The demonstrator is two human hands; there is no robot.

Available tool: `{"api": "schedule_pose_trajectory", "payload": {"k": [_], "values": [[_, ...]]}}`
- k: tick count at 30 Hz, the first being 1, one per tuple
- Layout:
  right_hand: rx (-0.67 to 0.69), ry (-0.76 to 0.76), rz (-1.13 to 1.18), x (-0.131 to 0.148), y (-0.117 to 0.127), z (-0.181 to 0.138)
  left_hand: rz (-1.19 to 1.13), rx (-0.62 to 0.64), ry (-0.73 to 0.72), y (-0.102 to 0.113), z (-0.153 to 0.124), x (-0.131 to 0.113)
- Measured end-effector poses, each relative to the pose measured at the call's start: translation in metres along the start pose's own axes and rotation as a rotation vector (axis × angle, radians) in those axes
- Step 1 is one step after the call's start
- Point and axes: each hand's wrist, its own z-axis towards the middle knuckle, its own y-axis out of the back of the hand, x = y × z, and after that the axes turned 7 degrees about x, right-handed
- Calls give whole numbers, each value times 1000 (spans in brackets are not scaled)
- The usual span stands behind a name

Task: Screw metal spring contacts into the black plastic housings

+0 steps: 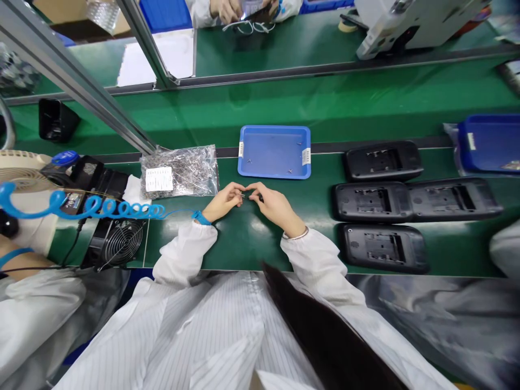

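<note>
My left hand (226, 202), with a blue strap round its wrist, pinches a small metal part (243, 195) between thumb and fingers. My right hand (277, 208) meets it at the fingertips, its index finger and thumb curled together. What my right fingers hold is too small to make out. Just beyond both hands lies a shallow blue tray (274, 174) with a few tiny metal pieces in it. To the left, a clear plastic bag (190, 172) full of small metal parts carries a white label.
Several black device housings (371, 201) lie to the right, by another blue tray (493, 135). On the left are a black fan (122, 242), a coiled blue cord (101, 207) and a co-worker's arm (24, 257). A metal post (93, 92) slants above. Another person's hands (227, 10) work across the bench.
</note>
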Motion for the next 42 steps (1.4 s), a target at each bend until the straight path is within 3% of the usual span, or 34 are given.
{"api": "schedule_pose_trajectory", "payload": {"k": [4,7,12,16,22,28,31,38,42], "values": [[78,15,-19,11,-4,31,-95,-294,-140,14,-13,1],[115,23,-154,29,-12,67,-290,-471,-146,24,-11,7],[79,-71,-286,58,-30,120,-421,-621,-128,31,-3,22],[65,-133,-352,69,-41,136,-464,-701,-104,37,-3,29],[57,-160,-329,64,-33,116,-447,-647,-62,36,-7,23],[64,-42,310,42,-14,64,-313,-538,-69,13,-7,12],[46,-39,463,33,-13,43,-219,-426,-89,1,-5,12],[-168,44,178,24,-14,21,-204,-270,-81,-7,-2,16],[-174,60,39,21,-11,17,-252,-127,-73,-3,-2,18]]}}
